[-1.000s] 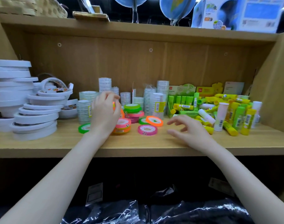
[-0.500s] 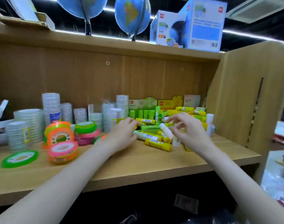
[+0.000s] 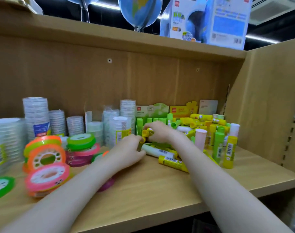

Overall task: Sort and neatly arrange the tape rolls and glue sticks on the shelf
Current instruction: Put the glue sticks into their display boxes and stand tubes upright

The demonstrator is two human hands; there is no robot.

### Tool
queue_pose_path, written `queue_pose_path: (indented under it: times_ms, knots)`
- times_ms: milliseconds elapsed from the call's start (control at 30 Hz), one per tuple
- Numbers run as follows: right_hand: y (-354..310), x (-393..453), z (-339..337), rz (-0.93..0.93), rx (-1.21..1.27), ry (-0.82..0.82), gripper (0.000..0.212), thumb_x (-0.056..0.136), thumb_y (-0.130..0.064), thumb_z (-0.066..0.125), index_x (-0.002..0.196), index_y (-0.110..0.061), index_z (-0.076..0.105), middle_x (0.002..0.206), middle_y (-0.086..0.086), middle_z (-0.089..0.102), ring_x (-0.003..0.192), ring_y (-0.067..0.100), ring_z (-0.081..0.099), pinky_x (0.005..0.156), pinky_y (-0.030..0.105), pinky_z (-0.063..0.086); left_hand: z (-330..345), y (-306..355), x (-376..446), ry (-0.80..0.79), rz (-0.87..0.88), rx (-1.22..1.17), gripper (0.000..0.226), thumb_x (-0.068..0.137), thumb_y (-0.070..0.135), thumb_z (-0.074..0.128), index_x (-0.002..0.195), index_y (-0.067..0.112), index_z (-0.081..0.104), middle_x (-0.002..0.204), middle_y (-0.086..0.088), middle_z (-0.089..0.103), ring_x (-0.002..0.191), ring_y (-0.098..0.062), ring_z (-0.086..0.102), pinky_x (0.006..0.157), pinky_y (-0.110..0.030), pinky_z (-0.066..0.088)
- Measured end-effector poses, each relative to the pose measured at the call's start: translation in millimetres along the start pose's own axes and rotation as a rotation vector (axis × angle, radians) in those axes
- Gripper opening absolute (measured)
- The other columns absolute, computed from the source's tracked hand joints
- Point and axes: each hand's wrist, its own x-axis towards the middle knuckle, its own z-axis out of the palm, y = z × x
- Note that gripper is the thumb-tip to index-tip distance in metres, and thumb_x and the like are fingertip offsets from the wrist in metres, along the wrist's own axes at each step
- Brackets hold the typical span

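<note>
On the wooden shelf (image 3: 151, 187) the left half is taken up by tape: tall stacks of clear tape rolls (image 3: 36, 115) stand along the back panel, and in front of them lie loose neon rolls — an orange tape roll (image 3: 46, 157) tilted on edge, a pink tape roll (image 3: 47, 176) flat below it, a green tape roll (image 3: 1, 186) flat at the far left. The right half holds a jumble of glue sticks (image 3: 209, 130), some upright, some lying crosswise, with a green display box (image 3: 151, 110) and a yellow display box (image 3: 183, 110) behind them. A white glue stick (image 3: 158, 151) and a yellow glue stick (image 3: 172, 163) lie flat on the board just in front of the hands, long axes running left to right and slightly toward the shelf edge. On the board above stand a globe (image 3: 140, 12) and a blue and white box (image 3: 203, 21).

Both forearms reach in from below and meet ahead of the green box. The right hand (image 3: 157, 132) curls palm-down round a small yellow glue stick (image 3: 146, 132), whose capped end points left, toward the other hand. The left hand (image 3: 128, 151) has its fingers bent around a second small stick (image 3: 140, 145) — standing nearly upright, mostly hidden by the fingers and blurred. The two sticks nearly touch.
</note>
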Motion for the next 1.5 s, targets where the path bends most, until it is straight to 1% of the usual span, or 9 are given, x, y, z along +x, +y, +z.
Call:
queue_pose_path:
  times_ms: [167, 300, 567, 733, 833, 967, 1100, 1200, 1500]
  knots:
    - [5.2, -2.0, 3.4, -0.037, 0.195, 0.316, 0.014, 0.085, -0.012, 0.060, 0.098, -0.006, 0.060, 0.095, 0.014, 0.048, 0.105, 0.030, 0.049, 0.071, 0.029, 0.028, 2.9, 0.2, 1.2, -0.028, 0.017, -0.013, 0.042, 0.088, 0.023, 0.053, 0.129, 0.011, 0.049, 0.131, -0.009, 0.045, 0.124, -0.023, 0.044, 0.101, -0.033, 0.038]
    - [-5.3, -13.3, -22.2, -0.007, 0.283, 0.530, 0.016, 0.087, -0.019, 0.060, 0.096, -0.005, 0.059, 0.098, 0.014, 0.057, 0.097, 0.028, 0.050, 0.067, 0.028, 0.024, -3.0, 0.8, 1.2, 0.006, 0.006, -0.026, 0.041, 0.088, 0.020, 0.052, 0.128, 0.011, 0.050, 0.129, -0.009, 0.048, 0.121, -0.022, 0.045, 0.099, -0.029, 0.038]
    - [-21.9, -100.4, -26.8, 0.065, 0.709, 0.195, 0.008, 0.085, -0.020, 0.060, 0.078, -0.016, 0.057, 0.067, -0.001, 0.053, 0.060, 0.010, 0.045, 0.051, 0.017, 0.036, -21.6, -2.2, -8.5, 0.030, -0.014, -0.063, 0.030, 0.090, 0.012, 0.048, 0.117, 0.010, 0.059, 0.119, -0.009, 0.061, 0.112, -0.022, 0.053, 0.086, -0.025, 0.038]
    - [-33.9, -112.2, 12.5, -0.122, 0.421, 0.102, 0.010, 0.084, -0.021, 0.059, 0.091, -0.013, 0.060, 0.088, 0.004, 0.060, 0.086, 0.017, 0.054, 0.080, 0.034, 0.047, -28.7, -10.7, -21.2, 0.053, -0.023, -0.087, 0.021, 0.088, 0.009, 0.050, 0.103, 0.013, 0.065, 0.100, -0.009, 0.068, 0.095, -0.025, 0.061, 0.073, -0.026, 0.041]
    - [-30.3, -110.2, 24.4, -0.144, 0.213, 0.130, 0.032, 0.086, -0.028, 0.060, 0.115, -0.018, 0.053, 0.109, 0.003, 0.050, 0.111, 0.019, 0.041, 0.095, 0.035, 0.036, -29.9, -20.4, -26.6, 0.092, -0.036, -0.099, 0.021, 0.092, 0.015, 0.047, 0.100, 0.017, 0.066, 0.083, -0.002, 0.065, 0.083, -0.021, 0.062, 0.073, -0.029, 0.044]
    - [-24.8, -107.0, 25.2, -0.183, 0.172, 0.188, 0.035, 0.085, -0.035, 0.063, 0.116, -0.024, 0.052, 0.113, -0.001, 0.045, 0.113, 0.015, 0.037, 0.092, 0.028, 0.032, -33.0, -23.6, -27.9, 0.147, -0.018, -0.336, 0.024, 0.097, 0.020, 0.043, 0.095, 0.012, 0.065, 0.091, -0.007, 0.069, 0.084, -0.020, 0.066, 0.081, -0.034, 0.052]
    - [-10.8, -113.6, 13.4, -0.180, 0.346, 0.243, 0.039, 0.081, -0.030, 0.070, 0.117, -0.022, 0.055, 0.117, -0.004, 0.055, 0.108, 0.006, 0.048, 0.089, 0.017, 0.036, -26.9, -12.8, -33.5, -0.044, 0.133, -0.236, 0.058, 0.083, 0.060, 0.045, 0.125, 0.022, 0.055, 0.124, 0.004, 0.059, 0.112, -0.008, 0.053, 0.095, -0.022, 0.039]
    - [5.4, -115.7, 1.0, -0.092, 0.353, 0.321, 0.031, 0.087, -0.014, 0.062, 0.117, -0.014, 0.058, 0.117, 0.001, 0.060, 0.109, 0.010, 0.053, 0.097, 0.025, 0.041, -18.3, -7.4, -37.4, -0.170, 0.210, -0.042, 0.069, 0.081, 0.065, 0.046, 0.140, 0.029, 0.036, 0.144, 0.011, 0.039, 0.131, -0.007, 0.035, 0.109, -0.028, 0.027]
    - [-2.7, -92.2, -2.8, 0.073, 0.125, 0.264, 0.030, 0.092, -0.006, 0.046, 0.116, -0.012, 0.063, 0.120, 0.006, 0.062, 0.115, 0.020, 0.053, 0.089, 0.027, 0.042, -14.9, -6.3, -36.6, -0.086, 0.239, 0.171, 0.045, 0.088, 0.053, 0.048, 0.127, 0.029, 0.049, 0.125, 0.007, 0.051, 0.118, -0.014, 0.044, 0.100, -0.031, 0.033]
